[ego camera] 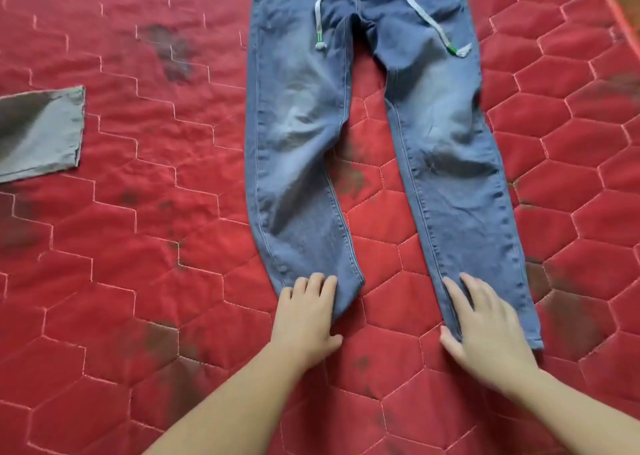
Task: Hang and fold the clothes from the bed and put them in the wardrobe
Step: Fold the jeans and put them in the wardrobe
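The left hand (304, 312) lies flat on the hem of one leg of the jeans (363, 125), fingers spread and nearly straight, pressing the cloth down, not gripping it. The right hand (485, 323) does the same on the other leg's hem, palm down, fingers straight and fanned; neither hand has hold of anything. Both forearms reach up from the lower edge of the view, angled toward each other's side, wrists low against the bed cover (138, 246).

Away from the fingertips, the jeans stretch flat and face up, legs parted, with a pale drawstring (318, 14) trailing from the waist. Well off to the left of the left hand lies a grey garment (41, 132), only partly in view.

By the look of it the folding has barely begun: the jeans are spread and smoothed but carry no fold yet, the grey piece waits, and no wardrobe is in sight.
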`<state>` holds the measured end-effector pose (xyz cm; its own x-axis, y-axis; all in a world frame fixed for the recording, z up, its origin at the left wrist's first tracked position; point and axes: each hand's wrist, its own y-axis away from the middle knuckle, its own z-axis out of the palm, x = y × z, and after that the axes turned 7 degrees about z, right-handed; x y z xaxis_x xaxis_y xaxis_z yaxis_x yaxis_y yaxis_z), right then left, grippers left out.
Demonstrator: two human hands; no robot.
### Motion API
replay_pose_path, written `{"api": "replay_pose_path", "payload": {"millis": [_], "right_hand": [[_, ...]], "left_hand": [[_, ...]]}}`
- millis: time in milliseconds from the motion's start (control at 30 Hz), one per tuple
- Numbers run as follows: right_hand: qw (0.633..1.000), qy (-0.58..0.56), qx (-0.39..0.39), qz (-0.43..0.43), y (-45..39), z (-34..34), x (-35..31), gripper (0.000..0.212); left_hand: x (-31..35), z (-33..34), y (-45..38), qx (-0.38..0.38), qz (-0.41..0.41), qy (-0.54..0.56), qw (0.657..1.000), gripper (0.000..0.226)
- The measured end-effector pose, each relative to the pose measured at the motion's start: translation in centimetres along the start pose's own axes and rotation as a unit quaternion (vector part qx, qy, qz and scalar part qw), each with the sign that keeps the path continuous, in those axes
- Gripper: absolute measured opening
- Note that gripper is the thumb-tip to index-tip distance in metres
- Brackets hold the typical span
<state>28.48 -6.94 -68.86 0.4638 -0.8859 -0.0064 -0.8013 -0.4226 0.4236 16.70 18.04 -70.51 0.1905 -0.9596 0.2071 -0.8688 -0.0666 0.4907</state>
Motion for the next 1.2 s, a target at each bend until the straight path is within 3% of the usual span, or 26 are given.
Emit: {"api": "replay_pose_path", "payload": {"millis": [100,167,267,467,533,633,767,900,1000,1067,1133,1200], "right_hand": [[1.0,0.009,-0.006,0.012,2.2,1.0,0.8,0.086],[0.999,-0.02,0.01,0.025,2.2,0.8,1.4,0.066],[0.992,-0.108,0.012,0.057,2.3,0.0,2.0,0.028],[0.987,-0.153,0.047,-0.002,5.8,0.0,2.1,0.027],[0.991,-0.125,0.035,-0.026,7.0,0.2,2.0,0.025],[0.997,-0.056,-0.013,-0.061,8.8,0.3,1.5,0.025],[0.989,0.041,-0.133,-0.054,10.8,-1.5,-0.1,0.012],[0.957,0.058,-0.278,-0.058,11.7,-6.6,-2.1,0.027],[0.936,0.034,-0.346,-0.059,12.3,-10.3,-4.2,0.016],[0.915,0.067,-0.392,-0.065,12.3,-12.4,-5.6,0.013],[0.902,0.094,-0.416,-0.07,11.4,-14.5,-6.9,0.019],[0.91,0.091,-0.399,-0.07,9.5,-16.3,-7.8,0.023]], "left_hand": [[0.1,0.1,0.2,0.061,-0.015,-0.004,0.998,0.053],[-0.6,-0.6,0.1,0.092,-0.035,0.013,0.995,0.034],[-1.2,-1.6,1.3,0.125,-0.063,0.086,0.986,0.026],[-0.8,-1.7,4.6,0.149,-0.048,0.195,0.968,0.014],[-0.1,-1.6,5.9,0.125,-0.017,0.179,0.976,0.024],[1.1,-1.5,7.8,0.055,0.036,0.044,0.997,0.043],[2.6,-2.3,10.1,-0.02,0.096,-0.063,0.993,0.038],[4.2,-5.4,12.6,-0.119,0.105,-0.055,0.986,0.034],[4.9,-8.2,14.1,-0.209,0.127,-0.031,0.969,0.039],[5.0,-10.7,14.5,-0.244,0.144,0.034,0.958,0.031],[4.6,-13.6,13.6,-0.247,0.159,0.085,0.952,0.017],[3.9,-16.1,11.8,-0.22,0.163,0.088,0.958,0.02]]}}
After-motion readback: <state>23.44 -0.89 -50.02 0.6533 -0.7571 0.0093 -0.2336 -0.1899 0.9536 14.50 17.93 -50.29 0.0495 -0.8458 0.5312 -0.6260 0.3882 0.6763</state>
